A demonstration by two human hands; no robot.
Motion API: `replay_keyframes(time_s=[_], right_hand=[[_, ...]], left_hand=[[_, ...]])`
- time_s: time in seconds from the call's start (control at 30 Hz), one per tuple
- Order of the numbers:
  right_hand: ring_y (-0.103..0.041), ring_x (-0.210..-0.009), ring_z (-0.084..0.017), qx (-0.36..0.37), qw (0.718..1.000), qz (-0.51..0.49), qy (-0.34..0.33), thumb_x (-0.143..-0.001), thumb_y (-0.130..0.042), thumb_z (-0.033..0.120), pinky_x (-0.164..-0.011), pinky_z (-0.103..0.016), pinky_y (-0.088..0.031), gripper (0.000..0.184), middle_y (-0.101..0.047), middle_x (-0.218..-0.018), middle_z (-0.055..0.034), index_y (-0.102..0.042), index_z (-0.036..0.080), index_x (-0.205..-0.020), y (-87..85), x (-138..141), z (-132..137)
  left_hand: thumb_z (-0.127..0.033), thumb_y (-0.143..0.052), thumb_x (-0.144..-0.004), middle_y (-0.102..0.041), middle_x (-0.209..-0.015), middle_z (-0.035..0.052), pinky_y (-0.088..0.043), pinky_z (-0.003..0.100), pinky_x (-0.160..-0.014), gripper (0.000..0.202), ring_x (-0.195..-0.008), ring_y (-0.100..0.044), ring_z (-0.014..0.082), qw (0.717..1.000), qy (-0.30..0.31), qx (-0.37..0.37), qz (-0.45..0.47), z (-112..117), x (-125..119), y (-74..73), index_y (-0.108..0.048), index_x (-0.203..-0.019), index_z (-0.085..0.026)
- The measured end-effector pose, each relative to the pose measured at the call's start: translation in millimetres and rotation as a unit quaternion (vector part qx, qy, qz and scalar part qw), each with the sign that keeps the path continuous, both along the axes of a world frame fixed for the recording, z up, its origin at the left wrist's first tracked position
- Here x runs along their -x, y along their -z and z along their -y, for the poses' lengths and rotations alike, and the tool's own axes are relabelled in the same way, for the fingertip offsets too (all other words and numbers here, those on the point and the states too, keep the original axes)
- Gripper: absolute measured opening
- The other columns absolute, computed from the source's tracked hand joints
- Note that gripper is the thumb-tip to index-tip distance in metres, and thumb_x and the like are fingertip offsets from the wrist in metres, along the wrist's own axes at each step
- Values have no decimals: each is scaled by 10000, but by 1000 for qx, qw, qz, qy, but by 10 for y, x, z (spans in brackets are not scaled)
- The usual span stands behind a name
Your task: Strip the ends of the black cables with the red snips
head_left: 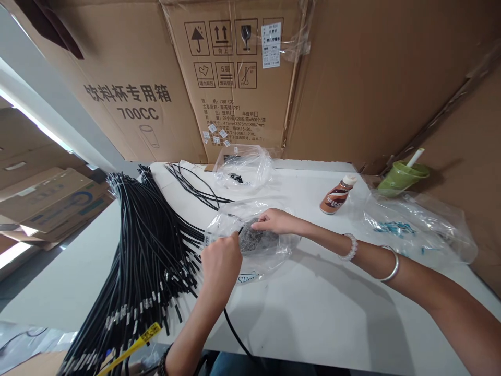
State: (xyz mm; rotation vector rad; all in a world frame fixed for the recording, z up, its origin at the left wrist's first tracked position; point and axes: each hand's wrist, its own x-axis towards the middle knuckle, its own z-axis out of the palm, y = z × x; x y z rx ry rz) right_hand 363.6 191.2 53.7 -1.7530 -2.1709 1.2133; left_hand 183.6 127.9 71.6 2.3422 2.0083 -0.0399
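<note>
Pinching the upper film of a clear plastic bag (270, 256), the right hand (274, 222) has thumb and fingertips closed on the plastic. The left hand (221, 261) is clenched at the bag's near-left edge around a single black cable (235, 330). That cable's tip shows just past the knuckles, and its length runs back from the fist towards the person. Between the two hands, inside the bag, lies a heap of small grey-black parts (258, 241), too fine to tell apart. The bag is crumpled and glossy, with printed lettering on the side nearest the left hand.

Three clear bags are in view. The held one is first, a second bag (242, 167) with a few dark bits lies beyond the grip, and a third bag (415, 230) with blue pieces lies well off past the right forearm. One thick bundle of black cables (144, 250) with silver bands fans out just beside the left hand, a yellow tie (129, 347) across its near end. A few loose cables (195, 188) curve beyond it. One brown drink bottle (337, 196) stands beyond the right wrist, and one green cup (401, 177) with a straw lies tilted farther out. The right arm carries a bead bracelet (349, 246) and a silver bangle (391, 263).

Everything rests on a white table (332, 313), which is walled behind by printed cardboard boxes (176, 78).
</note>
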Motion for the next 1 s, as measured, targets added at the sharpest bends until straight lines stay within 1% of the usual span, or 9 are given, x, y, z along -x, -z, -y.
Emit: replay_keyframes(time_s=[0.1,0.2,0.33,0.43,0.5,0.57,0.67,0.83,1.0], right_hand=[[-426,-513,-69,7,1000,-1,0,-918,-548,482,-499,-207,-382,384,-467,-630,53,-551,136,-751,13,15,0],[-421,-509,-67,17,1000,-13,-1,-920,-545,481,-491,-204,-376,383,-465,-631,53,-550,136,-754,48,35,-4],[-417,-504,-65,30,999,-32,-4,-926,-535,485,-486,-202,-372,382,-472,-639,51,-556,134,-774,99,39,-21],[-425,-502,-64,38,998,-42,-12,-932,-525,488,-485,-202,-380,387,-477,-640,51,-560,132,-784,117,44,-29],[-435,-503,-65,44,998,-45,-19,-937,-519,486,-485,-202,-389,387,-483,-640,50,-564,130,-790,120,53,-34],[-452,-511,-67,53,997,-47,-28,-942,-515,482,-489,-204,-404,381,-500,-654,45,-572,128,-813,117,63,-45],[-484,-538,-72,73,995,-49,-44,-945,-520,463,-503,-207,-430,356,-532,-693,33,-584,126,-849,93,69,-75],[-560,-630,-96,101,992,-48,-50,-949,-534,415,-568,-230,-494,301,-592,-795,6,-605,123,-924,-13,56,-112],[-610,-753,-136,99,994,-41,-19,-940,-553,401,-663,-285,-537,291,-623,-921,-26,-608,125,-1016,-40,42,-145]], left_hand=[[-166,-343,-940,-673,-643,99,-287,290,-476,339,-638,-689,306,1000,13,9,-27,-4,-6,-30,-681,-939,-191],[-122,-337,-928,-671,-642,90,-322,287,-483,339,-656,-700,299,998,26,16,-48,-12,0,-63,-669,-949,-187],[-46,-342,-895,-664,-649,78,-381,281,-502,348,-680,-707,277,996,40,25,-72,-24,10,-101,-660,-945,-180],[-10,-372,-886,-659,-668,50,-449,285,-529,336,-683,-700,238,994,50,35,-89,-27,11,-121,-653,-980,-170],[-62,-442,-917,-657,-710,19,-505,296,-564,246,-673,-679,190,992,57,43,-99,-29,11,-132,-638,-1028,-159],[-169,-523,-935,-656,-765,-1,-544,304,-604,166,-671,-655,150,991,62,50,-109,-34,16,-145,-622,-1067,-148],[-271,-566,-931,-656,-821,5,-563,309,-636,201,-692,-645,135,988,71,55,-122,-50,33,-173,-615,-1077,-141],[-297,-569,-929,-660,-870,18,-565,315,-652,220,-717,-646,138,984,90,59,-143,-90,62,-243,-613,-1078,-141],[-310,-573,-926,-662,-915,32,-566,321,-664,238,-746,-649,144,981,98,57,-158,-149,68,-277,-609,-1090,-141]])
